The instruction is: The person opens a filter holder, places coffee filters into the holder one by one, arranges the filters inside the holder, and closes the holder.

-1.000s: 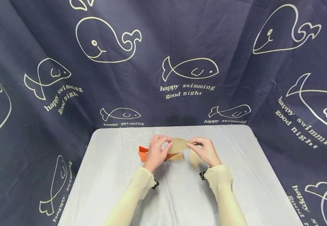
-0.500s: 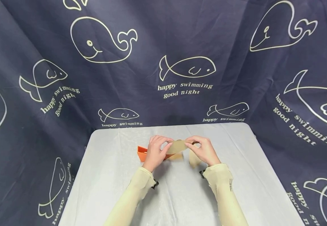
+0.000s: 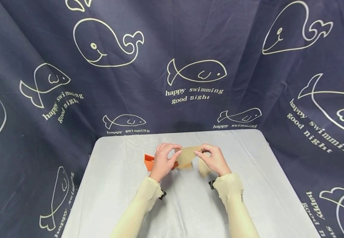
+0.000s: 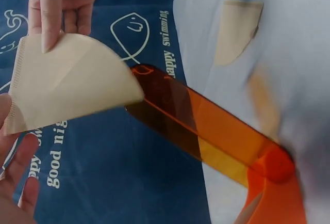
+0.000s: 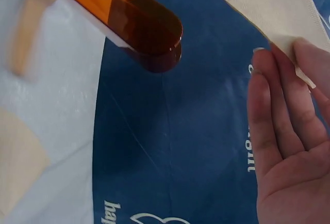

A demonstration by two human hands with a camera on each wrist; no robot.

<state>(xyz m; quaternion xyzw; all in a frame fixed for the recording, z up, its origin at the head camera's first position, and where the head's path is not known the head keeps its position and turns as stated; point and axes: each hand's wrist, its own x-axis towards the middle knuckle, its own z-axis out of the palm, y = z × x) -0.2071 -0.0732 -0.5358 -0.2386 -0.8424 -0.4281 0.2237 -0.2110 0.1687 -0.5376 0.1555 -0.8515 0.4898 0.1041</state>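
Between my two hands, a tan cone coffee filter [image 3: 188, 155] with crimped seams is held up above the table. My left hand [image 3: 163, 160] pinches one end of the filter paper, by the crimped edge in the left wrist view. My right hand [image 3: 216, 160] pinches its other end, thumb on one face and fingers behind, as the right wrist view shows. Close by the left hand stands an orange see-through holder [image 4: 221, 121], partly hidden behind that hand in the head view. A second coffee filter [image 4: 238, 32] lies on the table near the right hand.
On the white-covered table [image 3: 115, 205], a small tan strip [image 4: 265, 102], blurred in the wrist views, sits beside the orange holder. A dark blue curtain [image 3: 195, 33] with whale and fish drawings surrounds the table's back and sides.
The held coffee filter has changed its tilt, and its face now shows wider between the hands. My right hand has shifted slightly left. The orange holder stays in place.
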